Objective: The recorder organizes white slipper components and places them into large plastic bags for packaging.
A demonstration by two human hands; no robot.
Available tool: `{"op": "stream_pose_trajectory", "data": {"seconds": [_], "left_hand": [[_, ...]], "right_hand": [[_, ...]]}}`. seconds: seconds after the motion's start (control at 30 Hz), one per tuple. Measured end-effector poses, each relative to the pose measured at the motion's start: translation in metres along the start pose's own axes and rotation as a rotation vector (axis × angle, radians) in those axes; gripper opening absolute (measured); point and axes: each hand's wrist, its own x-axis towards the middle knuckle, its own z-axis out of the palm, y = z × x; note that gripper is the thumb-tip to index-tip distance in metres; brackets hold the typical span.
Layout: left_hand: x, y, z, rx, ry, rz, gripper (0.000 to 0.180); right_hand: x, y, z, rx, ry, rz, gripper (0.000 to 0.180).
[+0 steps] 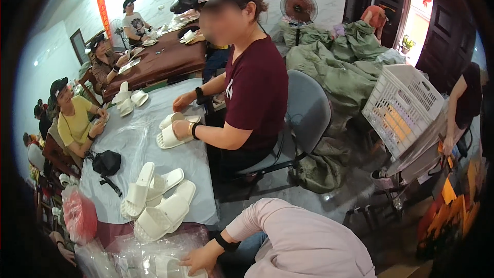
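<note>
My right hand (pixel 204 258), below a black wristband and a pink sleeve (pixel 314 237), is at the lower edge. Its fingers curl over a white slipper (pixel 198 273) amid clear plastic bags (pixel 136 255); the picture's edge cuts off part of the grip. I see no left hand of mine. Just beyond, several white open-toe slippers lie in a pile on the grey-covered table; one slipper (pixel 138 195) tilts upward and another (pixel 154 221) lies nearer me. Across the table, a co-worker in a maroon shirt (pixel 257 82) has one hand on a white slipper (pixel 170 136).
On the table (pixel 200 195) lie a black pouch with a strap (pixel 106 163) and more slippers (pixel 125 100). A red roll in plastic (pixel 78 216) stands left. Rightward are a grey chair (pixel 309 108), green sacks (pixel 329 67) and a white crate (pixel 401 108). Other people sit along the left.
</note>
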Motion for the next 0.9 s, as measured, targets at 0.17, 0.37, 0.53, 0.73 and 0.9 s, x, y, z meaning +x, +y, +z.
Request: {"op": "stream_pose_trajectory", "data": {"seconds": [0.17, 0.37, 0.53, 0.73, 0.9], "left_hand": [[-0.032, 0.01, -0.014, 0.441, 0.065, 0.194, 0.047], [-0.067, -0.014, -0.026, -0.474, 0.166, 0.345, 0.038], [-0.044, -0.035, -0.018, 0.103, 0.245, 0.296, 0.037], [-0.061, 0.05, -0.002, -1.12, -0.013, -0.091, 0.029], [-0.076, 0.061, 0.002, -1.001, 0.239, 0.105, 0.028]], "right_hand": [[0.008, -0.018, -0.003, -0.014, 0.053, -0.026, 0.063], [0.033, -0.023, -0.021, 0.218, -0.113, -0.01, 0.073], [0.031, -0.03, -0.035, -0.069, -0.065, 0.036, 0.056], [0.045, -0.04, -0.039, -0.158, 0.005, 0.012, 0.039], [0.048, -0.056, -0.042, 0.129, 0.023, 0.164, 0.04]]}}
